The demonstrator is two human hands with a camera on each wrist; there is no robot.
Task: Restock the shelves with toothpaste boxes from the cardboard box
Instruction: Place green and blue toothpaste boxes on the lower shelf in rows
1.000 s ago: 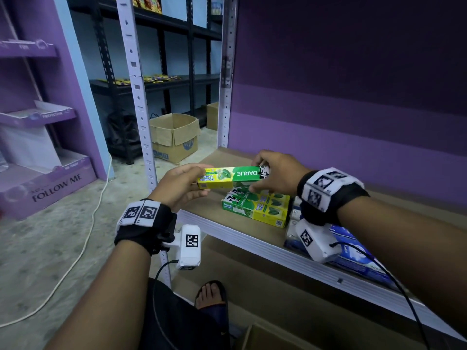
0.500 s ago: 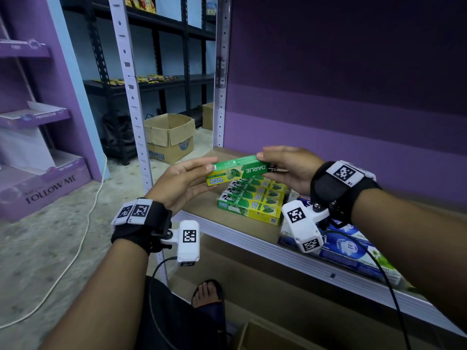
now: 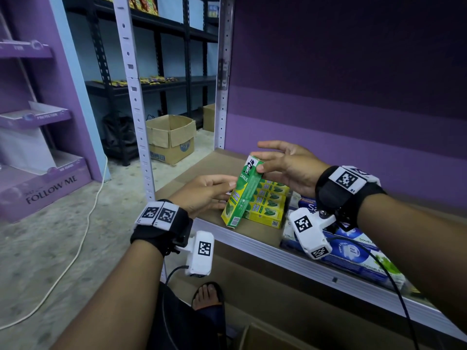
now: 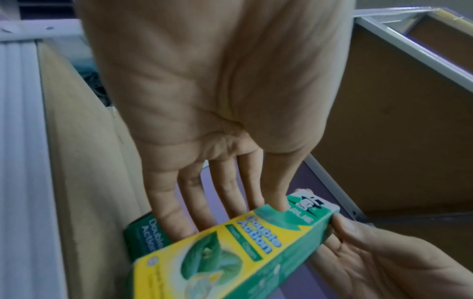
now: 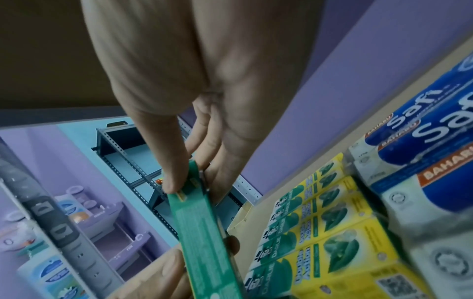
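While right hand (image 3: 285, 165) pinches toothpaste box (image 3: 242, 193) top, left hand (image 3: 204, 193) flat against side: light, crushable carton; you hold ends.

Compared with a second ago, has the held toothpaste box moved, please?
Yes. The held toothpaste box has swung from lying level above the stacked boxes to standing tilted at their left.

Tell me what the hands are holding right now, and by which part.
One green and yellow toothpaste box, tilted on end. The right hand pinches its top end, thumb against fingers. The left hand steadies its middle with straight fingers, no closed grip.
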